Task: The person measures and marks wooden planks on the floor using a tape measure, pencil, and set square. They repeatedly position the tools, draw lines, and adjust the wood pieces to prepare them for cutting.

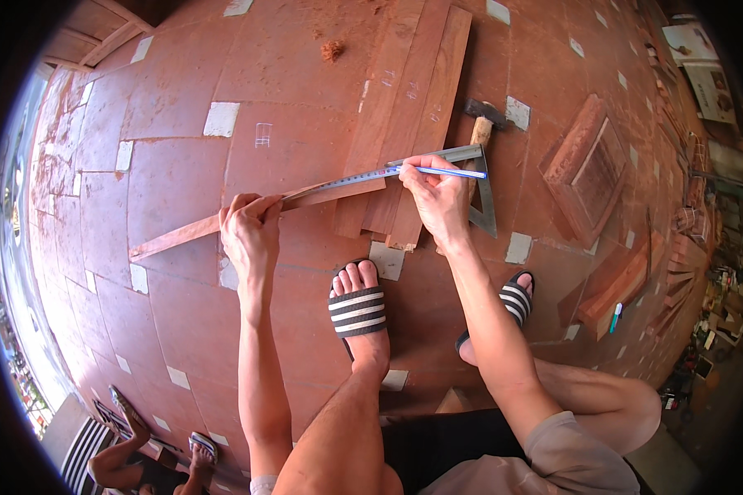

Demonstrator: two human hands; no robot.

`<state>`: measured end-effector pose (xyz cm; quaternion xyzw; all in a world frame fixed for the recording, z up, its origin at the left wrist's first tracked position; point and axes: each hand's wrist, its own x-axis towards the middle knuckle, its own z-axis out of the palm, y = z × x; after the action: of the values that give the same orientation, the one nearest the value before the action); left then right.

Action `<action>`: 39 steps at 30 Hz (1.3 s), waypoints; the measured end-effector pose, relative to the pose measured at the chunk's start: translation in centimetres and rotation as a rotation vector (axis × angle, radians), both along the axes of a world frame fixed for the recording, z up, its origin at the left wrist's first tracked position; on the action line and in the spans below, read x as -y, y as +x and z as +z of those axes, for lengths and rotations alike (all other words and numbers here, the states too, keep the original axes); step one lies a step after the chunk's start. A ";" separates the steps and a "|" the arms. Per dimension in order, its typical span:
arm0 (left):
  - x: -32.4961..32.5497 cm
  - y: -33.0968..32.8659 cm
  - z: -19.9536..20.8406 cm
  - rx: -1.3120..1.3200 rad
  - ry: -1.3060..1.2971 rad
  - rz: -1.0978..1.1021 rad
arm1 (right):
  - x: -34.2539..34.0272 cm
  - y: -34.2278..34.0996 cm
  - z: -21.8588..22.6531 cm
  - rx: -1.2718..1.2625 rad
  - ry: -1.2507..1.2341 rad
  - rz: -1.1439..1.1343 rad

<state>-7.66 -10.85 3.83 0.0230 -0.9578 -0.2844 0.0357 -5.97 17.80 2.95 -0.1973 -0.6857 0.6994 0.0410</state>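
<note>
presumably light and stiff, the narrow wooden strip (177,237) extends at an angle, its right end over the planks (400,115), best gripped by its long edges mid-length, where the left hand (252,231) pinches it, the right hand (437,198) grasping a pen (469,174).

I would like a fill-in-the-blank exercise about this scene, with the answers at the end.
The pen is in the ____ hand.
The left hand grips a strip made of ____.
In the picture, the planks lie to the ____ of the hammer.
The striped sandal below the planks is black and ____.

Missing words: right; wood; left; white.
</note>
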 end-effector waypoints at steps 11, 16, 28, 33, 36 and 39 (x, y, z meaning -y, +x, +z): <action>0.1 0.0 -0.1 0.008 0.001 -0.006 | 0.0 0.1 -0.8 0.007 0.129 0.110; 0.0 0.0 0.0 -0.001 -0.003 -0.005 | 0.8 0.1 -1.0 -0.020 0.144 0.131; 0.2 -0.1 -0.3 0.004 -0.007 -0.010 | -0.7 0.2 0.0 0.074 0.038 0.067; 0.1 -0.1 -0.1 -0.001 -0.001 -0.007 | -0.6 0.2 0.1 0.049 0.037 0.038; 0.0 -0.1 -0.1 0.002 0.004 -0.008 | -0.6 0.0 -0.4 0.071 0.066 0.066; 0.1 -0.1 -0.1 0.001 0.003 -0.015 | -0.3 -0.2 -0.4 0.103 0.110 0.117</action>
<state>-7.78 -10.96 3.71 0.0159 -0.9575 -0.2862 0.0332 -6.13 18.08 2.53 -0.1902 -0.7345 0.6510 -0.0243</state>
